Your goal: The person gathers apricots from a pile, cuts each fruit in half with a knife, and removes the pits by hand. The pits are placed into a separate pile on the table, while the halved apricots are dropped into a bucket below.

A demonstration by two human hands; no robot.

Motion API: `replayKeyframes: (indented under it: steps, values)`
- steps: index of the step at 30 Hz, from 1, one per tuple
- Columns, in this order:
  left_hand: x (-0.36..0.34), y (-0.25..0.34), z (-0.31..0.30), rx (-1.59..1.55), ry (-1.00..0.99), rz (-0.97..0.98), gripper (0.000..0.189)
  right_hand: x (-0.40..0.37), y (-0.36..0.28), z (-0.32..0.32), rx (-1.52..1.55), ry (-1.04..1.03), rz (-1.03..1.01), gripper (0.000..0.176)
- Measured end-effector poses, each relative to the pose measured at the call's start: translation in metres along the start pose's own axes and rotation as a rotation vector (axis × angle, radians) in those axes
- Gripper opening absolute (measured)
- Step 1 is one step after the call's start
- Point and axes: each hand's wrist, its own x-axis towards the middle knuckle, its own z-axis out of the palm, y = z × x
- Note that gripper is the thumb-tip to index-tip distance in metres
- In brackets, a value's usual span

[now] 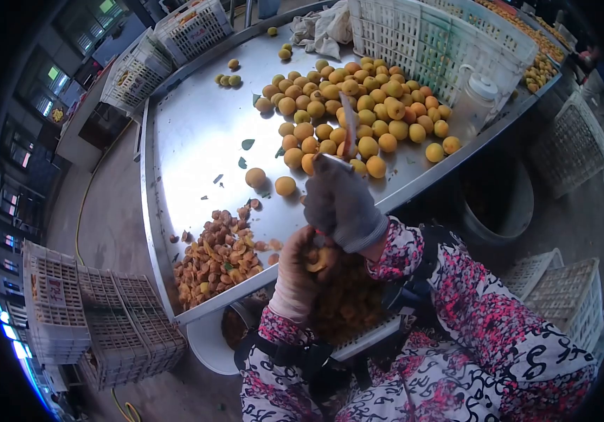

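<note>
My left hand (298,276), in a pale glove, is closed around a cut apricot (314,261) at the table's front edge. Just above it, my right hand (341,204), in a grey glove, grips a knife (349,126) whose blade points up and away. Whole yellow-orange apricots (386,105) lie heaped on the metal table (189,133) beyond my hands. Brownish apricot pits and scraps (217,253) form a pile on the table's left corner. Beneath my hands, a crate holds a dark mass of cut apricots (348,299), partly hidden by my arms.
A large white crate (421,49) and a plastic jar (476,102) stand on the table's right. White buckets (207,344) (520,204) sit below both sides. Stacked crates (56,302) stand on the floor at left, others (566,299) at right. A hose (85,204) crosses the floor.
</note>
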Motion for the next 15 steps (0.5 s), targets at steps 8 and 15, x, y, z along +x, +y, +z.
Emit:
replayKeyframes:
  steps: [8, 15]
  values:
    - [-0.001, -0.028, -0.032, 1.001, 0.097, 0.560, 0.037, 0.006, 0.005, -0.006, 0.029, 0.125, 0.023, 0.044]
    - [0.022, -0.027, -0.045, 0.417, 0.246, 0.267, 0.042, -0.002, 0.035, 0.005, -0.627, -0.053, -0.441, 0.018]
